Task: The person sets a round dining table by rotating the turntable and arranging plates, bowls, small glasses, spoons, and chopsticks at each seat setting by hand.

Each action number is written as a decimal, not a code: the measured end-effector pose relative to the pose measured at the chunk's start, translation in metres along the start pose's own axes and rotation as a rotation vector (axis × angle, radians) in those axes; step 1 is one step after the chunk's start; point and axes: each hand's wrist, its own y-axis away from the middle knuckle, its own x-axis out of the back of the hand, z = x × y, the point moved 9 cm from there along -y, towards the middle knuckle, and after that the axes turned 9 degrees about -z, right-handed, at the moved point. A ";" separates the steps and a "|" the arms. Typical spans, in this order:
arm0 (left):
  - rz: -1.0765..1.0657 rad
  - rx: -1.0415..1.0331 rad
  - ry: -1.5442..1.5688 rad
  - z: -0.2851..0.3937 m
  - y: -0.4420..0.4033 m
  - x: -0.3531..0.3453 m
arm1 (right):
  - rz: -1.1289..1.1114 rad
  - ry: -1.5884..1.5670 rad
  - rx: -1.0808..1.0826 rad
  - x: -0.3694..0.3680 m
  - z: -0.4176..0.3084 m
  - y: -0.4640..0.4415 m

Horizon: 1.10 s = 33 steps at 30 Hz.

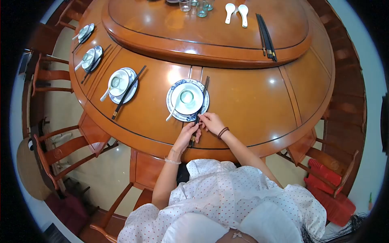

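A pair of black chopsticks (206, 87) lies slanted along the right side of a blue-patterned plate (173, 113), with the handle ends toward the table's front edge. My left hand (187, 136) has its fingers closed around the lower part of the pair. Just above and to the right, my right hand (212, 122) pinches the same chopsticks near the plate's lower rim. On the plate sits a white bowl (176, 95) with a clear glass (187, 96) in it. A white spoon (172, 113) leans out toward the lower left.
Similar place settings line the left of the round wooden table (251, 105), the nearest having black chopsticks (129, 92). The raised turntable (162, 30) bears more chopsticks (266, 38), two white spoons (243, 15) and several glasses (202, 9). Wooden chairs (60, 152) and red stools (330, 194) surround it.
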 end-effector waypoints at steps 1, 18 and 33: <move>0.017 0.010 -0.004 -0.002 0.000 0.002 | -0.006 0.002 -0.004 -0.001 -0.002 0.000; 0.202 -0.070 -0.078 -0.008 0.002 0.027 | 0.114 0.374 -0.066 0.009 -0.016 0.001; 0.696 -0.306 -0.820 0.081 0.115 0.040 | 0.688 0.738 0.530 0.111 -0.165 0.002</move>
